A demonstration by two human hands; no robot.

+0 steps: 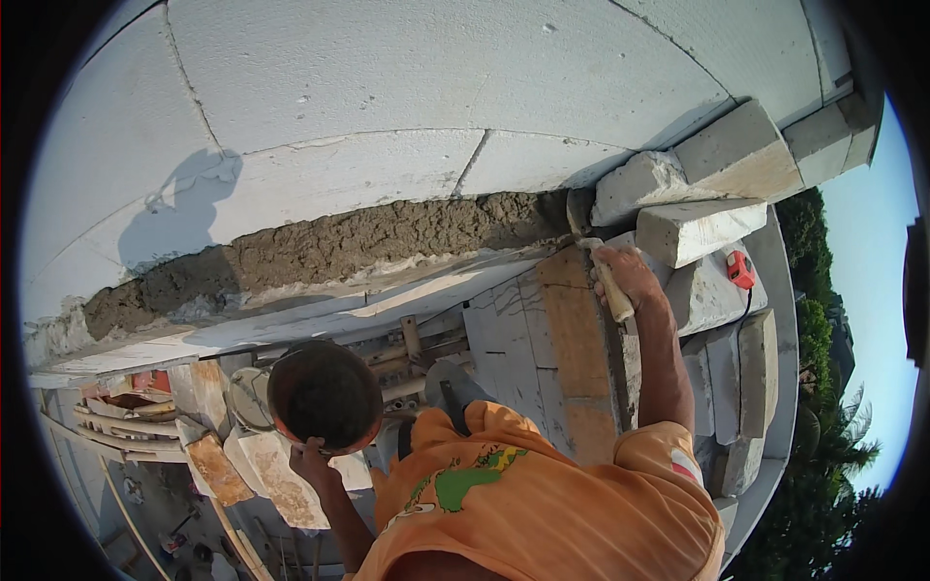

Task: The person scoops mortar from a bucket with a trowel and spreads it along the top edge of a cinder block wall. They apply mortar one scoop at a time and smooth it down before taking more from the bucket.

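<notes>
My right hand [628, 278] is closed around the wooden handle of a trowel [608, 281]. Its metal blade is at the right end of a long strip of wet grey mortar [368, 244]. This mortar lies along the top of a low wall, against the taller white block wall [387, 77]. With my left hand [312, 461] I grip the rim of a round bucket [326, 397], dark inside with a reddish edge. The bucket hangs below the mortar strip, to the left of my body, and its contents are too dark to make out.
Loose white blocks [702, 230] are stacked at the right, with a red tape measure [741, 269] on one. Brown boards [576, 329] stand beside my right arm. Bamboo poles [126, 441] and broken blocks [276, 474] lie at the lower left, above a drop.
</notes>
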